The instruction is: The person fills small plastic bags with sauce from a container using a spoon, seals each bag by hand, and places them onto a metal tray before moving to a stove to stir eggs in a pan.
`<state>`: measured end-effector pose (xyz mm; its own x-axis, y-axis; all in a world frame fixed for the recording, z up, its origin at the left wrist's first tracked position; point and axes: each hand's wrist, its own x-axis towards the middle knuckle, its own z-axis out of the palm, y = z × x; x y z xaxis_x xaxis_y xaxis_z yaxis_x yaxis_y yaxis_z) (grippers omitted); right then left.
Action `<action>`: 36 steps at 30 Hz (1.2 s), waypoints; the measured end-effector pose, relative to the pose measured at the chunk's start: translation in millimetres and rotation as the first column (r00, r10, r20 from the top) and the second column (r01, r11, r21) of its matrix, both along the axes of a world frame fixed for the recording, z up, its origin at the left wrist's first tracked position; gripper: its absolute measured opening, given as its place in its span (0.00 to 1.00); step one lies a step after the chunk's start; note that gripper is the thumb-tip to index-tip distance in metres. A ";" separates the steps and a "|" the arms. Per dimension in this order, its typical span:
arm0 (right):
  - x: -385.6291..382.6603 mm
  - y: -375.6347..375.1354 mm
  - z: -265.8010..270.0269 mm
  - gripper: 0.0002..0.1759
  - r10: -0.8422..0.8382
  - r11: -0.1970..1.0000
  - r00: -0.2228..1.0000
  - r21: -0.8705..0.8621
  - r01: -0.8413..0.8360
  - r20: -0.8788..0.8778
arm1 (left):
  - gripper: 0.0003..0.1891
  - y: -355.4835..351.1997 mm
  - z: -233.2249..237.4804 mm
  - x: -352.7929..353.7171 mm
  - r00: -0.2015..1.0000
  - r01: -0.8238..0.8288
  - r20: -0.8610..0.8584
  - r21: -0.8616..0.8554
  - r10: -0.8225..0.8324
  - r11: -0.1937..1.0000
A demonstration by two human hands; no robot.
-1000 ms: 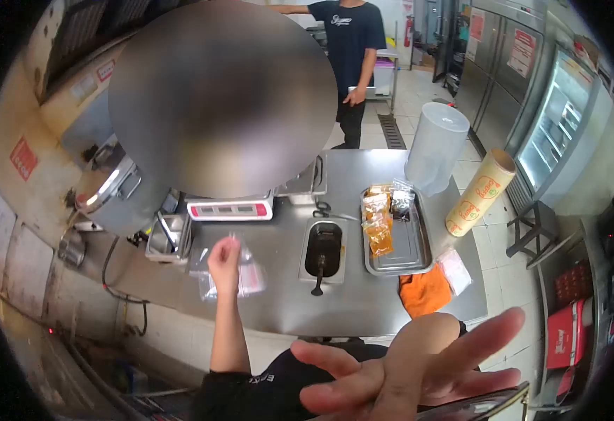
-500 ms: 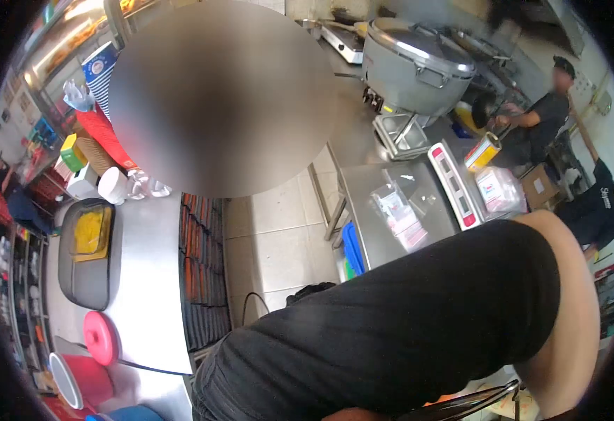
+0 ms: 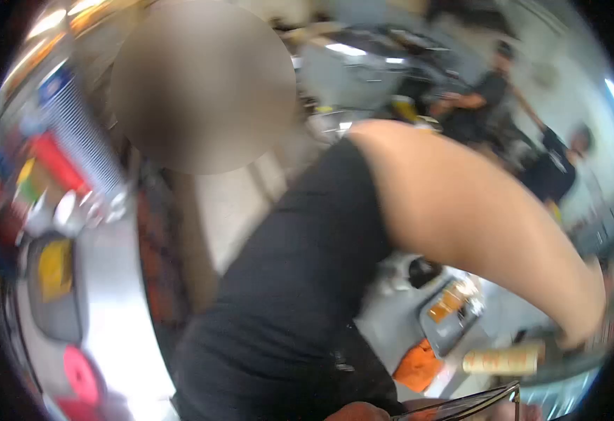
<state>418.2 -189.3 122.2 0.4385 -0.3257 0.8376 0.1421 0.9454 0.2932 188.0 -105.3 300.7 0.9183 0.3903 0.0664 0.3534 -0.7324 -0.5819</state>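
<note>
A bent arm of my own, with a black sleeve [image 3: 279, 281] and a bare forearm [image 3: 482, 210], crosses the view. It seems to be my left arm. Its forearm runs right and down to the edge, where the hand cannot be made out. Below it lie a grey tray [image 3: 430, 326] with orange-brown contents, an orange item [image 3: 418, 365] and a pale roll with reddish print [image 3: 500, 362]. A thin dark rim [image 3: 461, 405] and blurred skin show at the bottom edge. My right hand does not show.
Along the left runs a steel counter [image 3: 114, 281] with a dark tray [image 3: 54, 309] holding something yellow, and a pink lid [image 3: 81, 375]. Two people in dark shirts [image 3: 486, 91] [image 3: 552, 172] stand at upper right. A blurred-out disc covers the upper middle.
The view has swung and is smeared by motion. My elbow has moved left, and more forearm shows. The tray, orange item and pale roll now appear below it; the scale is out of sight.
</note>
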 end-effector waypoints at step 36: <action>-153.5 106.2 -97.8 0.08 0.137 0.019 0.936 -0.946 0.324 0.323 | 0.12 81.0 -298.6 -88.5 0.215 0.759 0.505 -0.625 0.836 0.183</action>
